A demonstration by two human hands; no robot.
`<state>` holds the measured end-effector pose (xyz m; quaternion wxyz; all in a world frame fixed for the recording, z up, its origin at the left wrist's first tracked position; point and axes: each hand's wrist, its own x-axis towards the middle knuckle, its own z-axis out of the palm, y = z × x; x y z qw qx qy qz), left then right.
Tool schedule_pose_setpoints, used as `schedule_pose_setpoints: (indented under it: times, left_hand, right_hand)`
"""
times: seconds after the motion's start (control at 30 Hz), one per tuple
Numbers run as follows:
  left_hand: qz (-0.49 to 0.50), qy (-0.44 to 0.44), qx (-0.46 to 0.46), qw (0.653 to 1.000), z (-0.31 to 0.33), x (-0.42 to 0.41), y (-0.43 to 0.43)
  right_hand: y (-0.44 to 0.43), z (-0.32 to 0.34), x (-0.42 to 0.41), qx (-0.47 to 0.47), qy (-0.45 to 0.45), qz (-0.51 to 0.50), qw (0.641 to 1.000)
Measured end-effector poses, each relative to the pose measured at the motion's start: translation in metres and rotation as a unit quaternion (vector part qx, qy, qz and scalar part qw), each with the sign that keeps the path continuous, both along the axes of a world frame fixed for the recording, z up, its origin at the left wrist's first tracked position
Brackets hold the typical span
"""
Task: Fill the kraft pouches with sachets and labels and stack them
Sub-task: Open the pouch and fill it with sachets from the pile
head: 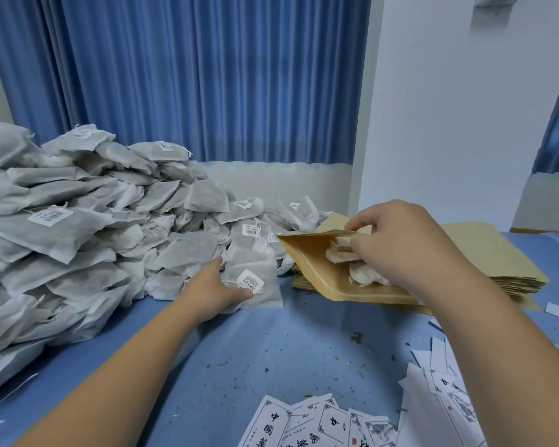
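Note:
A big heap of grey-white sachets point(78, 227) with barcode stickers covers the left of the blue table. My left hand point(217, 290) grips one sachet point(255, 279) at the heap's front edge. An open kraft pouch point(320, 269) lies tilted on a stack of flat kraft pouches point(497, 253) at the right. My right hand point(397, 243) is at the pouch's mouth, fingers curled on white sachets point(339, 253) that sit partly inside it. Printed paper labels point(320, 424) lie scattered at the near edge.
Blue curtains point(207, 75) and a white wall point(449, 108) close the back. More label sheets point(442, 391) pile up at the near right. Small herb crumbs point(355, 337) dot the blue table cover point(271, 350) between my arms.

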<state>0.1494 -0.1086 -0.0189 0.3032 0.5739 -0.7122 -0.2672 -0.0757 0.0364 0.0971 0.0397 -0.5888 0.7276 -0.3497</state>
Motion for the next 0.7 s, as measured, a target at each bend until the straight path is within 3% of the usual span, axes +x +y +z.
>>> schedule_pose_setpoints:
  times: [0.17,0.47,0.7]
  left_hand:
    - [-0.03,0.042,0.112,0.992,0.009,0.0,0.003]
    - [-0.138,-0.032,0.03,0.989,0.015,-0.007,0.017]
    - [-0.155,0.002,0.053,0.986,0.026,-0.006,0.018]
  right_hand:
    - [0.002,0.0,0.0,-0.004,-0.008,0.002,1.0]
    - [0.002,0.0,0.001,-0.009,-0.003,-0.002,1.0]
    - [0.003,0.001,-0.001,0.003,-0.007,-0.009,1.0]
